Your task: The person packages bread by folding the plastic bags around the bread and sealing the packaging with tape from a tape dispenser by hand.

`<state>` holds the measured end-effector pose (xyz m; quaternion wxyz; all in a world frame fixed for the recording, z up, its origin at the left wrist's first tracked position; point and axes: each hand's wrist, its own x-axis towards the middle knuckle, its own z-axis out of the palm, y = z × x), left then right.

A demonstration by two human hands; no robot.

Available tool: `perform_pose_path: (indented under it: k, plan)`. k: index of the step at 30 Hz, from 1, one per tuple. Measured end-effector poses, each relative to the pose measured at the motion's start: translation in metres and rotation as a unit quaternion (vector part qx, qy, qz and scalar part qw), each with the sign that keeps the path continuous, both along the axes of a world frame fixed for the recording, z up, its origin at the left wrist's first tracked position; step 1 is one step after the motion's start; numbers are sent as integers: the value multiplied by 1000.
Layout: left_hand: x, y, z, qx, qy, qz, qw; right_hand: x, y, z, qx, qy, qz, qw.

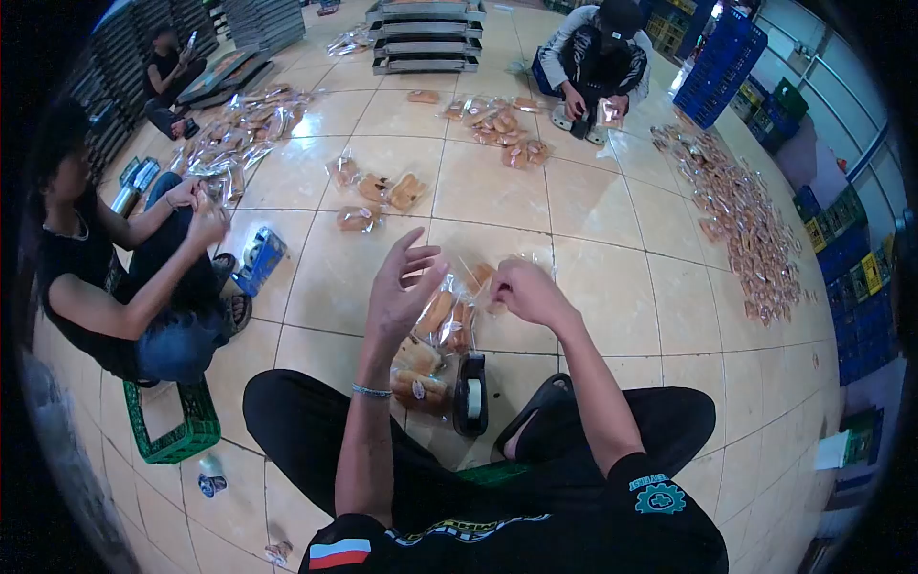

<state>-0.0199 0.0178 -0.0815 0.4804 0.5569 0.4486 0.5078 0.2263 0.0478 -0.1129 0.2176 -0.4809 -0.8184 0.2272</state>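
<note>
In front of me my right hand [531,295] is closed, its fingers pinching at a clear plastic bread bag [478,277] with a brown bun inside. My left hand [406,287] is raised just left of that bag, fingers apart and holding nothing. Below and between my hands lie several packed breads [437,314] in clear bags, reaching down to a bagged bread [421,389] near my legs. A black tape dispenser [470,394] with a pale roll stands right beside them.
Bagged breads [406,191] lie ahead on the tiled floor, with a large heap [746,225] at right. Co-workers sit at left [105,277] and crouch ahead [598,62]. A blue tape dispenser [260,260], green crate [206,421] and stacked trays [426,43] stand around.
</note>
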Motion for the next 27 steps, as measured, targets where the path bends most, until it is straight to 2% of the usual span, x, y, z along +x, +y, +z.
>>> perform_pose_path:
  k: [1, 3, 5, 7, 8, 9, 10, 11, 12, 14, 15, 17, 18, 19, 21, 25, 27]
  plan:
    - [1, -4, -3, -9, 32, -14, 999, -8, -9, 12, 30, -59, -13, 998]
    - [6, -7, -9, 22, 78, -39, 996, -14, -22, 47, 25, -54, -39, 997]
    - [17, -11, -19, 215, 277, 5, 937, -17, -31, 72, 103, -19, -37, 994]
    - [22, -13, -13, 246, 298, 15, 922, -18, -36, 86, 65, 22, -44, 997]
    - [22, -12, -9, 126, 190, -55, 972, -20, -35, 90, 27, 62, -48, 997]
    - [21, -14, -3, 3, 75, -122, 990, -24, -33, 87, 29, 62, -44, 997]
    - [19, -15, 2, 4, 75, -118, 990, -29, -32, 81, 71, 195, -92, 974]
    - [17, -18, 6, -6, -21, -107, 994, -34, -32, 74, 110, 324, -137, 930]
    - [15, -20, 10, -14, -116, -95, 989, -39, -33, 69, 110, 324, -134, 930]
    - [12, -23, 19, -10, -133, -62, 989, -49, -39, 61, -76, 539, -100, 833]
    - [11, -25, 21, -9, -151, -31, 988, -55, -44, 59, -76, 539, -97, 833]
    - [11, -27, 25, -29, -181, -4, 983, -66, -53, 54, -148, 424, -19, 893]
    - [11, -29, 26, -51, -210, 21, 976, -72, -57, 63, -133, 355, -59, 924]
    - [13, -30, 26, -48, -208, 25, 977, -78, -58, 60, -132, 356, -54, 923]
    - [19, -33, 24, 73, -199, 95, 973, -91, -61, 53, -74, 505, -71, 857]
    - [21, -37, 33, 90, -203, 124, 967, -101, -67, 52, -13, 485, -107, 868]
    - [21, -36, 32, 114, -209, 122, 964, -103, -66, 46, 64, 399, -119, 907]
